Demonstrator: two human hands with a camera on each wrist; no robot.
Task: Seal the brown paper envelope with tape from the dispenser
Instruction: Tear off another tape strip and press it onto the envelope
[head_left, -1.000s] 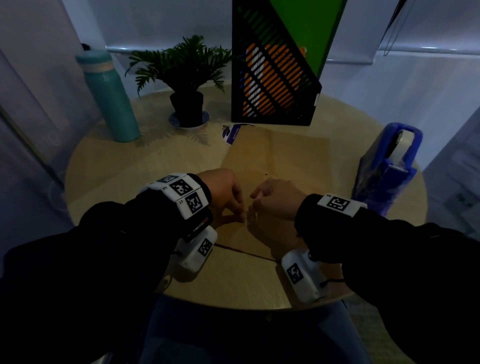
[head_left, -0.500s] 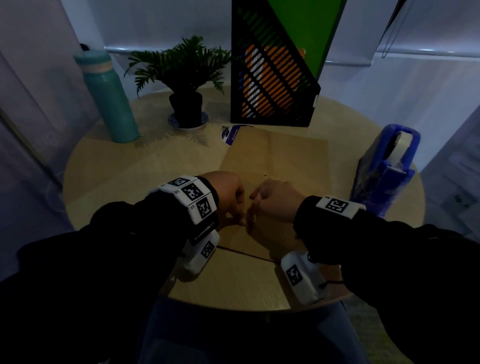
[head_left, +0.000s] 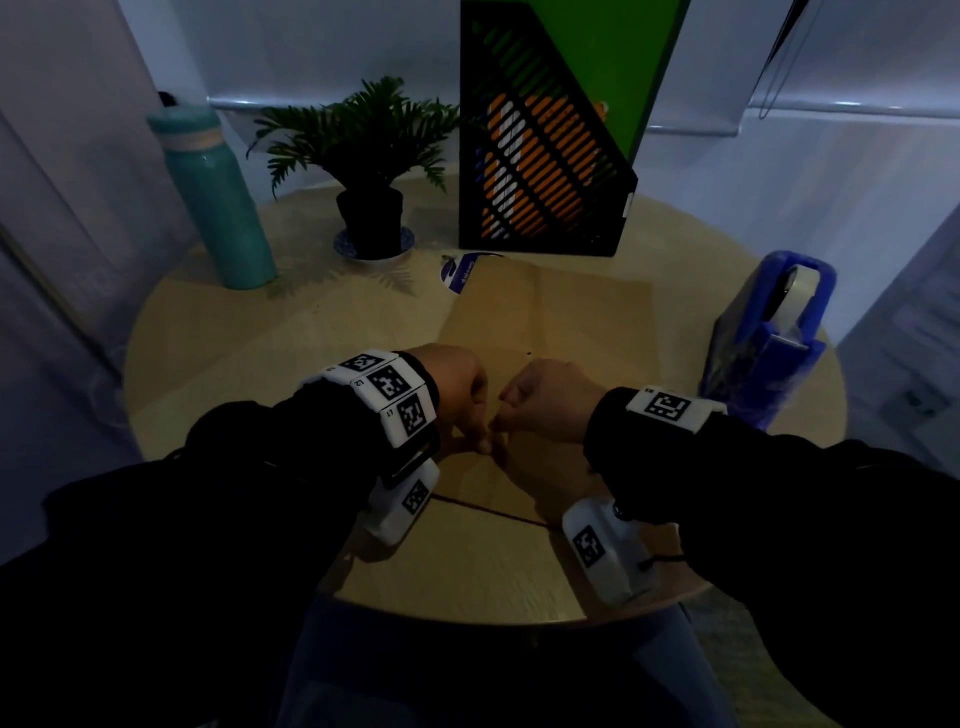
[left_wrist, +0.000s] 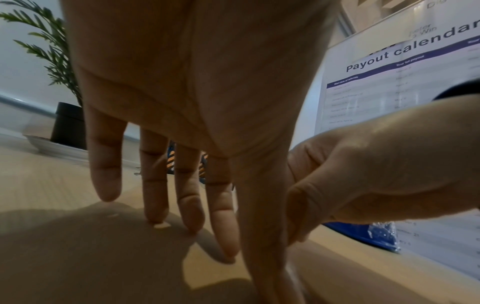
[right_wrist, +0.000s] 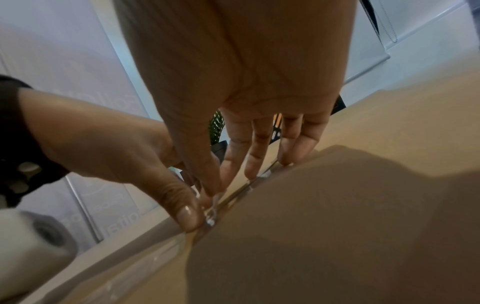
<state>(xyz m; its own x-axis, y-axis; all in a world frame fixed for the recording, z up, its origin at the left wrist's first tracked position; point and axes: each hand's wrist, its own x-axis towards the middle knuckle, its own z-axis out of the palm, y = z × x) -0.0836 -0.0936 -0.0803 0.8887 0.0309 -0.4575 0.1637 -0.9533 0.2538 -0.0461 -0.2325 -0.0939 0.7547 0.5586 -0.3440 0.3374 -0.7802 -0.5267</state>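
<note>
The brown paper envelope (head_left: 571, 322) lies flat in the middle of the round table. Both hands meet over its near part. My left hand (head_left: 480, 441) has straight fingers (left_wrist: 192, 205) resting on the paper, and its thumb (right_wrist: 184, 214) presses a glinting strip of clear tape (right_wrist: 209, 216) onto the flap seam. My right hand (head_left: 501, 423) stands thumb to thumb with it, its fingertips (right_wrist: 249, 170) touching the same seam. The blue tape dispenser (head_left: 769, 343) with its roll (head_left: 797, 291) stands at the table's right edge, apart from both hands.
A teal bottle (head_left: 218, 202), a potted plant (head_left: 371, 171) and a black mesh file holder (head_left: 540, 156) stand along the back. A blue-and-white card (head_left: 460, 273) pokes out at the envelope's far left corner. The table's near edge (head_left: 467, 618) runs just behind my wrists.
My left wrist has slid slightly right, bringing the thumbs together on the seam. The right hand, envelope and dispenser have stayed where they were.
</note>
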